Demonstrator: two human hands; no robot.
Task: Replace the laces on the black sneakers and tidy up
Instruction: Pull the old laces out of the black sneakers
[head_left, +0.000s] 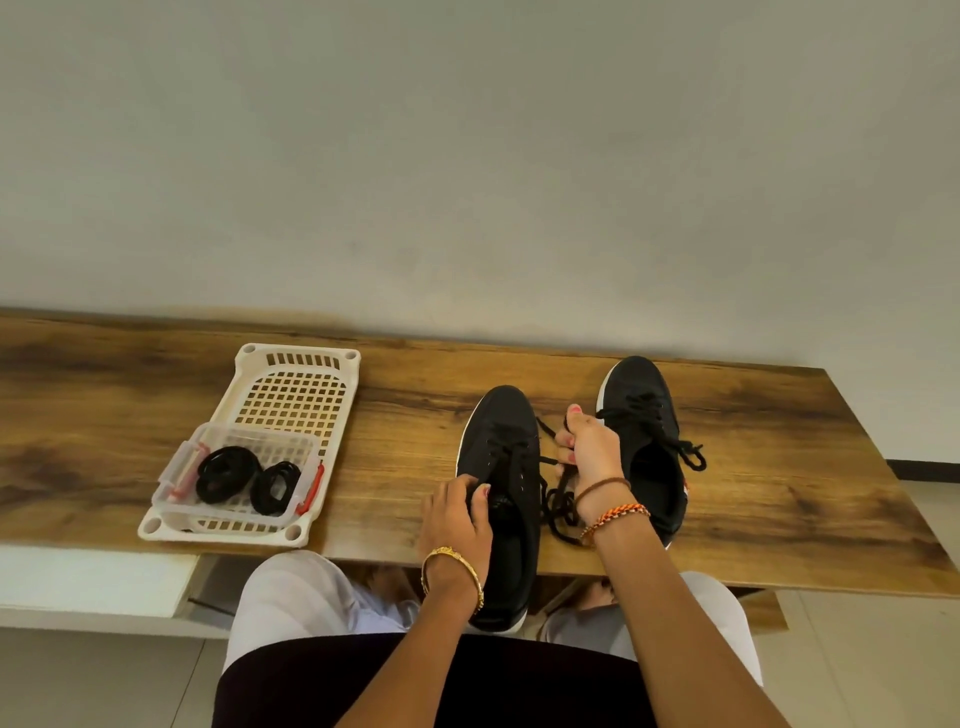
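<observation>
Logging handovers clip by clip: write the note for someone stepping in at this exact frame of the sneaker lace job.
Left hand: grips the tongue area of the near sneaker, steadying it.
Right hand: pinches that shoe's black lace, pulled out to the side; loose lace lies between the shoes.
Far sneaker: on the table to the right, laced and tied with a bow.
Coiled black laces sit in a clear box on the white basket tray.
Whether these laces are old or new is unclear. Left: finish the near shoe, tidy up.
</observation>
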